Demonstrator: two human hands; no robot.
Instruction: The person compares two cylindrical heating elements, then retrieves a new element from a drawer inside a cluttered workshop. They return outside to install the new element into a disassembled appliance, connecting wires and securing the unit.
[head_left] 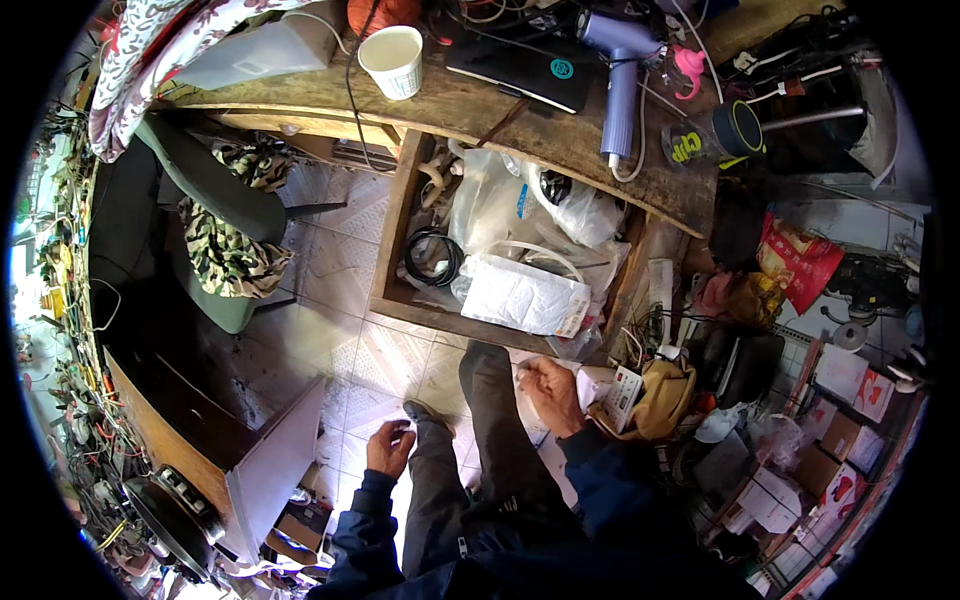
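Note:
My left hand [390,447] hangs over the floor beside my left leg. Its fingers are loosely curled with a gap to the thumb, and nothing shows in it. Just in front of the open drawer [440,325], near my right knee, my right hand [555,396] is closed with its fingers bent in; whatever they may hold is hidden. Inside the wooden drawer lie a silvery-white padded packet [525,297], clear plastic bags [490,205], a coil of black cable [432,256] and a bent beige pipe piece [437,180].
Above the drawer, a wooden desk [300,88] bears a paper cup [392,62], a black laptop-like slab [520,75] and a purple hair dryer [622,90]. A chair [225,305] with camouflage cloth stands left. Several boxes [775,500] and a tan bag [662,398] crowd the right.

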